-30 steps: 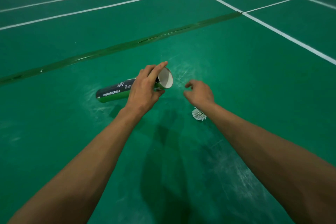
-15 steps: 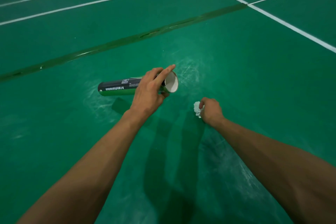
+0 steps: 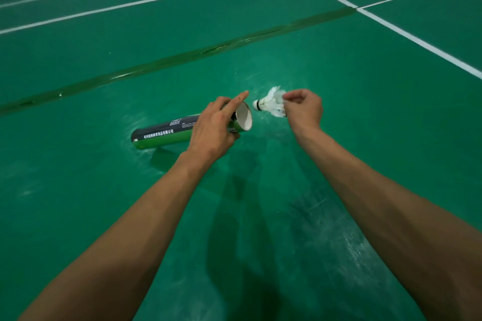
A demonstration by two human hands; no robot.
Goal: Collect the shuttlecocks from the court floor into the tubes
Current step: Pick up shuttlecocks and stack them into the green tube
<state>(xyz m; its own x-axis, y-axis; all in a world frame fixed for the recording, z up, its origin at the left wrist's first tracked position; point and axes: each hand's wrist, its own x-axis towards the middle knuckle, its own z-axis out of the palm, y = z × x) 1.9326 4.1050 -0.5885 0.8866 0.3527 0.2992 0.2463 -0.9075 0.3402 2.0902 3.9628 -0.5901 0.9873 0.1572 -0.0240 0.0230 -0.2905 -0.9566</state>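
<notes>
one shuttlecock [image 3: 270,105] pinched by its feathers in the right hand [image 3: 303,109], cork pointing at the open mouth of the tube [image 3: 182,129], just beside it. left hand [image 3: 215,128] wrapped around the tube near its mouth, forefinger stretched out. both held above the green court floor [image 3: 365,138], well inside its white lines [image 3: 417,41].

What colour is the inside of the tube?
White inside the tube, seen through its open end in the head view.

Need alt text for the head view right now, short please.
The right hand holds a white shuttlecock cork-first just short of the open mouth of a green-and-black tube, gripped by the left hand above the green court floor.
</notes>
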